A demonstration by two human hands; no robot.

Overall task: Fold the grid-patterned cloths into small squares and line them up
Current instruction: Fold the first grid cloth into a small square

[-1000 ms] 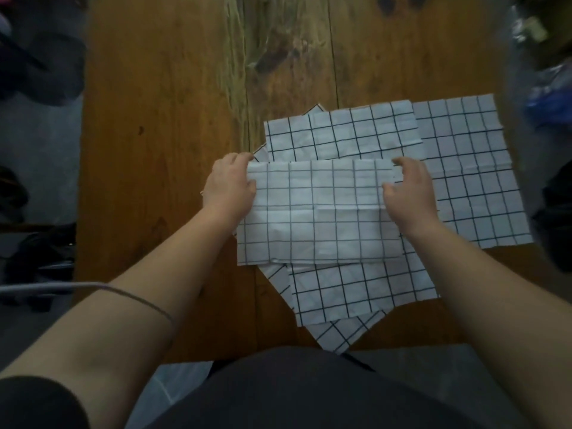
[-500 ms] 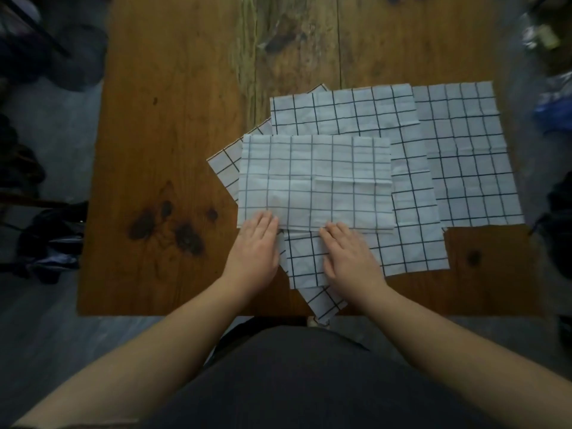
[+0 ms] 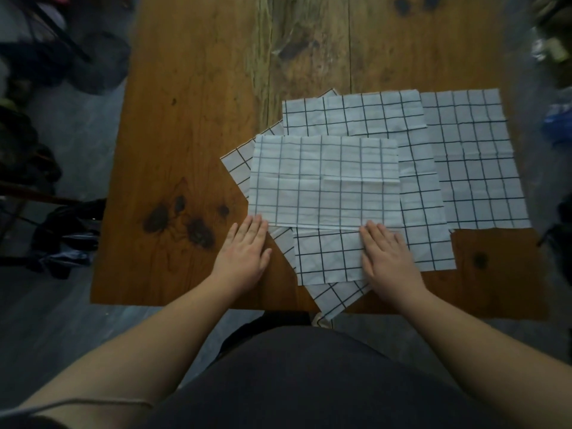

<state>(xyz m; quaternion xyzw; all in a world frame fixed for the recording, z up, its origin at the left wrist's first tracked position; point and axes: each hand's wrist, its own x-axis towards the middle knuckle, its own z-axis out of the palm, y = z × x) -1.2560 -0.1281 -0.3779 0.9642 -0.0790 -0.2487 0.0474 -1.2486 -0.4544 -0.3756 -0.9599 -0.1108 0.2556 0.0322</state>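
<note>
A white cloth with a black grid, folded in half [image 3: 325,181], lies on top of a loose pile of unfolded grid cloths [image 3: 414,187]. My left hand [image 3: 244,252] lies flat on the wood, its fingertips touching the folded cloth's near left corner. My right hand [image 3: 387,255] lies flat on an unfolded cloth, fingertips at the folded cloth's near edge towards its right end. Both hands have straight fingers and hold nothing. Another unfolded grid cloth [image 3: 476,159] lies at the right of the pile.
The wooden table [image 3: 192,125] has dark knots at its left near part [image 3: 179,218]. One cloth corner [image 3: 328,308] hangs over the table's near edge. Dark bags and clutter lie on the floor at the left [image 3: 62,230] and right.
One second ago both hands gripped the folded cloth by its sides. They laid it down, pressed its near edge at the middle, and have slid apart along that edge.
</note>
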